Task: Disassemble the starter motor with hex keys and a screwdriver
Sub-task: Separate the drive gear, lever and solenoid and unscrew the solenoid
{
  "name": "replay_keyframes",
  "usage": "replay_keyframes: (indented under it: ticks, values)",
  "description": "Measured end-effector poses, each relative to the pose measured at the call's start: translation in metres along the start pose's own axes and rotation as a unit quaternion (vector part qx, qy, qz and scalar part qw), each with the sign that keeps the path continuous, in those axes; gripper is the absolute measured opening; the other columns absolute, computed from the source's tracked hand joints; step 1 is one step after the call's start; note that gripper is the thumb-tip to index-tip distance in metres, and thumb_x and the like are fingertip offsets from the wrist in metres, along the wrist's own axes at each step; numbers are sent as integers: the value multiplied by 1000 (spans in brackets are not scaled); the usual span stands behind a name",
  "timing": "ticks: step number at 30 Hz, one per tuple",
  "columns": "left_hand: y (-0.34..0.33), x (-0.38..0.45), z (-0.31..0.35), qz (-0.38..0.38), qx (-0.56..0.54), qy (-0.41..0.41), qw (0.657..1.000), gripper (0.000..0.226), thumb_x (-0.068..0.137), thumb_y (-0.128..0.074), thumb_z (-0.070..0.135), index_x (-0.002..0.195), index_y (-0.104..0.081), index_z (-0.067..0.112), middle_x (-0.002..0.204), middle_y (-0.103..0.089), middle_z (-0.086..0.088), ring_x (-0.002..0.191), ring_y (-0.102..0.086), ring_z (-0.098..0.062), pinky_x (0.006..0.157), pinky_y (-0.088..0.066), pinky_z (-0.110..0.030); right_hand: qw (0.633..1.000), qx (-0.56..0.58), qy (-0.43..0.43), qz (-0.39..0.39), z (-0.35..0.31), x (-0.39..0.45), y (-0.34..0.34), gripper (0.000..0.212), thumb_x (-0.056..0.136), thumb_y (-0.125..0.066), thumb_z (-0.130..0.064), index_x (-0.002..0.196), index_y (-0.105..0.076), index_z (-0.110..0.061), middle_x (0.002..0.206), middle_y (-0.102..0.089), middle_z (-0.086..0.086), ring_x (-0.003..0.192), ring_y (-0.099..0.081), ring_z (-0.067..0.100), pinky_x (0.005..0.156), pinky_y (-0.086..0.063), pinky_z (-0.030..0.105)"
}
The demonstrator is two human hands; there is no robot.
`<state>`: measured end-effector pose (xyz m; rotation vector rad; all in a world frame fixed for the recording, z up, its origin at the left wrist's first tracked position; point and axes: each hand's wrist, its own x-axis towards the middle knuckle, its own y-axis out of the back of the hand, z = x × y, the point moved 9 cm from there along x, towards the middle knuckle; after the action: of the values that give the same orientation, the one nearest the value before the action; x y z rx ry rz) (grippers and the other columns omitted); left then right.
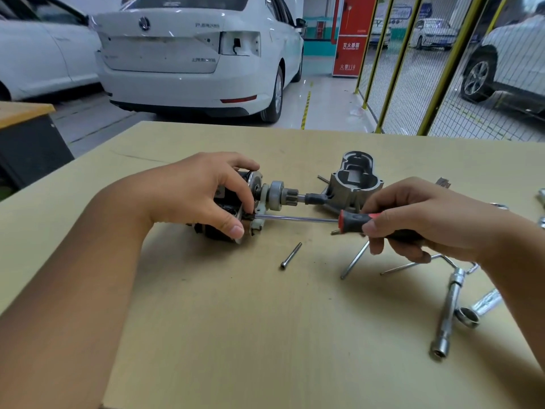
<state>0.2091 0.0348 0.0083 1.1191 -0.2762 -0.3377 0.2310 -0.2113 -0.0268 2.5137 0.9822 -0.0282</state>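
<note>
The starter motor (236, 208) is held down on the tan surface (265, 320) by the left hand (200, 196), fingers curled over its body. A screwdriver (324, 220) is gripped by the right hand (418, 219) — its tip set against the motor's end plate. Behind lies the removed housing (352, 181); a long bolt (291, 255) lies nearby.

The starter motor (233, 205) lies on its side on the worktop (236, 320), its dark body leftward, pinion shaft pointing right, its grey cast nose housing (354, 184) removed and standing just beyond; the red-and-black screwdriver (354, 221) lies level, tip at the motor's end plate
</note>
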Motion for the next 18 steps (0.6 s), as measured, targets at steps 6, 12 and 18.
replay_keyframes:
  ticks: [6, 12, 18]
  values:
    - [0, -1, -1, 2, -5, 7, 1000, 34, 61, -94, 46, 91, -77, 50, 151, -42, 23, 141, -37, 0, 117, -36, -35, 998, 50, -26, -22, 7, 0, -1, 19, 76, -73, -19, 77, -67, -2, 76, -63, 30, 40, -40, 21, 41, -36, 24]
    - [0, 0, -2, 0, -4, 4, 1000, 35, 62, -95, 45, 91, -77, 50, 151, -42, 24, 141, -37, 1, 114, -35, -31, 997, 61, -31, -26, 12, 1, 0, 21, 77, -73, -19, 78, -65, 0, 77, -62, 32, 40, -40, 21, 42, -36, 24]
    - [0, 1, -3, 2, -10, -3, 1000, 36, 58, -92, 53, 91, -78, 50, 149, -43, 27, 139, -37, 6, 111, -34, -23, 997, 69, -25, -27, 15, 3, 1, 18, 77, -72, -18, 77, -64, -1, 75, -62, 30, 38, -39, 20, 41, -35, 23]
